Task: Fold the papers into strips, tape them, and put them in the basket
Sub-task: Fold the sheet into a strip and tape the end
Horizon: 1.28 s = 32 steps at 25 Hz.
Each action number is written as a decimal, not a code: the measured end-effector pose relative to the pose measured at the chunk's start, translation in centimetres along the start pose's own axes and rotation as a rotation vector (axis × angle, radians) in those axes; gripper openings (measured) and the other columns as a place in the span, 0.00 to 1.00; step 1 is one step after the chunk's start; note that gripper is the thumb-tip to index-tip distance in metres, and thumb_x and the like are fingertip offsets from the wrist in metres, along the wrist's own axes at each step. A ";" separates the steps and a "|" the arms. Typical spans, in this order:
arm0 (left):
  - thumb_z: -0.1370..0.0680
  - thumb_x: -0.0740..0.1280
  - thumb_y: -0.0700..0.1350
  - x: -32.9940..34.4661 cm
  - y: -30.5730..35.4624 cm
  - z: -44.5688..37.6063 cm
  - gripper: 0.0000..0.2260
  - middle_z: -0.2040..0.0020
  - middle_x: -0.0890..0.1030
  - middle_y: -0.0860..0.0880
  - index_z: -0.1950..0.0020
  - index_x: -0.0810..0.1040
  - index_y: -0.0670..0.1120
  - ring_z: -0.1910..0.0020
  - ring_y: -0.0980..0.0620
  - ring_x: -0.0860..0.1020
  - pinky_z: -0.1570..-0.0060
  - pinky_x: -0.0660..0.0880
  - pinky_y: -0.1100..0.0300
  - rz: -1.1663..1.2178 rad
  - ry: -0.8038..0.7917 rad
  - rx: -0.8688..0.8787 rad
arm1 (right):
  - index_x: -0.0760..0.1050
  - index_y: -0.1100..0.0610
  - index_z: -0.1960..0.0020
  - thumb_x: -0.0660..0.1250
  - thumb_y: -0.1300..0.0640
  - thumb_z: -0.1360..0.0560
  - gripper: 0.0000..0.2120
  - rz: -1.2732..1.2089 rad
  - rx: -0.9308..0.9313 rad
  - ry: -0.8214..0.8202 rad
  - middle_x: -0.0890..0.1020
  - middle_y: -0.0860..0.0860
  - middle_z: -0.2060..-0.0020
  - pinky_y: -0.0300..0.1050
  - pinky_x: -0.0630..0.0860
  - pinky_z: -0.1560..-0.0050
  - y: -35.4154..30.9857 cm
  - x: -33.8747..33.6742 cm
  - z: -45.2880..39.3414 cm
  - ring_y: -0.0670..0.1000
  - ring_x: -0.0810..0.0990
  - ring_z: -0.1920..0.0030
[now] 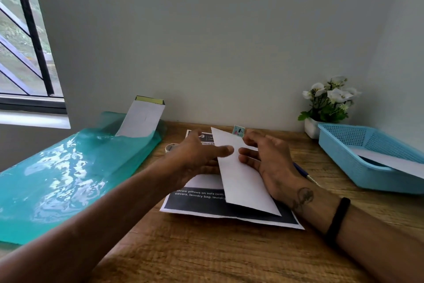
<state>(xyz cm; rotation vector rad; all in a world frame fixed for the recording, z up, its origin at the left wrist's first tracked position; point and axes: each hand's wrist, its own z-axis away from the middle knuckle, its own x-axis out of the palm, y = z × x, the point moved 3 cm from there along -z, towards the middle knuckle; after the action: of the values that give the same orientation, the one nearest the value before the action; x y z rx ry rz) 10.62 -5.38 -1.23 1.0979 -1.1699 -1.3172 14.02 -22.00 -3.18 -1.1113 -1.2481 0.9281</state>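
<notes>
A white folded strip (pixel 243 177) is held lengthwise above a printed sheet (pixel 220 210); patterned tape (pixel 238 130) at its far end. The blue basket (pixel 344 163) holds one white strip (pixel 394 164).

A home desk corner, by the look of it — a wood-grain tabletop (pixel 206 255) pushed against a plain pale grey-green wall (pixel 218 41), with a black-barred window (pixel 25 37) at the upper left of the frame showing greenery outside. At the right stand a small white pot of artificial white flowers (pixel 328 103) and a light blue plastic mesh basket (pixel 371 163) — domestic, decorative touches rather than office fittings
</notes>
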 end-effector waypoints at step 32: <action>0.18 0.67 0.40 -2.5 1.5 -1.2 0.15 0.36 0.83 0.38 0.31 0.78 0.42 0.41 0.36 0.84 0.51 0.85 0.42 0.176 -0.215 0.092 | 0.83 0.67 0.53 0.74 0.69 0.26 0.02 -0.087 -0.064 -0.262 0.88 0.60 0.54 0.46 0.86 0.51 -3.2 0.3 0.1 0.56 0.88 0.54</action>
<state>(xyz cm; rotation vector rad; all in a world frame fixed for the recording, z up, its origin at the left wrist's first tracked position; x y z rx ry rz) 12.11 -3.02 0.10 0.9101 -1.4646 -1.2767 13.81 -22.45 0.03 -0.9988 -1.5370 0.9963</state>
